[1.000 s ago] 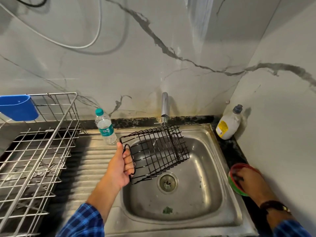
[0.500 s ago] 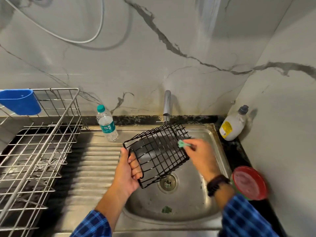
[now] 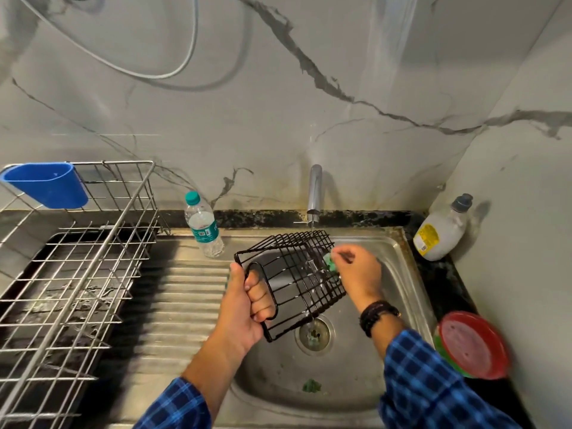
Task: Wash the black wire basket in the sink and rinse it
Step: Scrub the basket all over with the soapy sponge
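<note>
The black wire basket [image 3: 294, 274] hangs tilted over the steel sink [image 3: 399, 274], its far end under the tap [image 3: 314, 190]. My left hand [image 3: 247, 301] grips the basket's handle at its near left end, fingers curled through the loop. At the basket's right side my right hand [image 3: 359, 270] pinches a small green scrubber [image 3: 330, 262] against the wires. A thin stream of water falls from the tap onto the basket.
A water bottle [image 3: 204, 226] stands on the ribbed drainboard [image 3: 185, 305]. A steel dish rack [image 3: 71, 264] with a blue cup holder [image 3: 46, 184] fills the left. A soap bottle [image 3: 442, 233] and a red-lidded green container [image 3: 473, 346] sit on the right counter. Green scraps lie near the drain [image 3: 314, 334].
My right hand left the red-lidded container and came to the basket's right side with the green scrubber. My left hand lifted and tilted the basket a little.
</note>
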Available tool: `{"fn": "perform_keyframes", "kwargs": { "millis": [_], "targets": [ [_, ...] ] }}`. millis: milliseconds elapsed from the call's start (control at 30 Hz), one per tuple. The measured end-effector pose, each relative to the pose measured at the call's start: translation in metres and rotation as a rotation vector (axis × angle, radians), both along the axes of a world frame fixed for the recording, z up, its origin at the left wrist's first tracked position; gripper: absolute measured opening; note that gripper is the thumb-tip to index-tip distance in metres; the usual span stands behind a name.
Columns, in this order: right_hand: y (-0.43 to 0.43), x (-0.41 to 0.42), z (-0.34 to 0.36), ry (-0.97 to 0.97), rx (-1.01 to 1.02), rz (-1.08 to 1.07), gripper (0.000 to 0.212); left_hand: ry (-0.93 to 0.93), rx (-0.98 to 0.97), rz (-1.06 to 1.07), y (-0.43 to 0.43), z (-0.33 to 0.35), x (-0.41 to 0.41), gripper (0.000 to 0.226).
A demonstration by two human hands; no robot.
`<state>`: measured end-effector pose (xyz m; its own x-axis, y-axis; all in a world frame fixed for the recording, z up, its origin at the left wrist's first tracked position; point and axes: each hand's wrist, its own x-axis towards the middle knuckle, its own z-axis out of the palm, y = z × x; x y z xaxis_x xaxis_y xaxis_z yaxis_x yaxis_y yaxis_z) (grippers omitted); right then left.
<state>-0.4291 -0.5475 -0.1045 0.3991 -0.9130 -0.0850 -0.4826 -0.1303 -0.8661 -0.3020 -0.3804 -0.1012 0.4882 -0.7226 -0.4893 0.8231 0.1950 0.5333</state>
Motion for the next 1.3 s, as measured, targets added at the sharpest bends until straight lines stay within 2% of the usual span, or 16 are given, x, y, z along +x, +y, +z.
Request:
{"fn": "perform_keyframes", "kwargs": {
  "millis": [167,367,533,633,800,933,1033,1200,1300],
  "targets": [
    [0.017,0.013,0.008,-0.096,-0.009,0.256,0.010,0.017,-0.003,0.005,-0.004,-0.006,0.001,0.059],
    [-0.006,-0.009,-0.034,0.101,0.055,0.052,0.013,0.102,-0.052,-0.037,-0.002,-0.030,-0.011,0.059],
    [0.003,-0.020,-0.065,0.065,0.211,0.133,0.018,0.175,0.009,-0.036,0.000,-0.072,-0.024,0.058],
    [0.003,-0.039,-0.079,0.132,0.301,0.166,0.024,0.202,0.054,-0.088,-0.004,-0.088,-0.036,0.059],
    [0.000,-0.073,-0.095,0.249,0.329,0.182,0.021,0.279,0.091,-0.150,-0.011,-0.105,-0.058,0.058],
    [0.006,-0.077,-0.110,0.275,0.320,0.108,0.019,0.299,0.144,-0.127,-0.007,-0.124,-0.062,0.057],
    [0.011,-0.075,-0.123,0.288,0.276,0.061,0.015,0.194,0.318,-0.146,-0.002,-0.133,-0.051,0.057],
    [0.024,-0.062,-0.140,0.308,0.277,0.106,0.008,-0.137,0.824,-0.216,0.005,-0.158,-0.035,0.052],
    [0.028,-0.056,-0.141,0.339,0.233,0.087,0.008,-0.217,0.926,-0.228,0.006,-0.171,-0.031,0.056]
  ]
}}
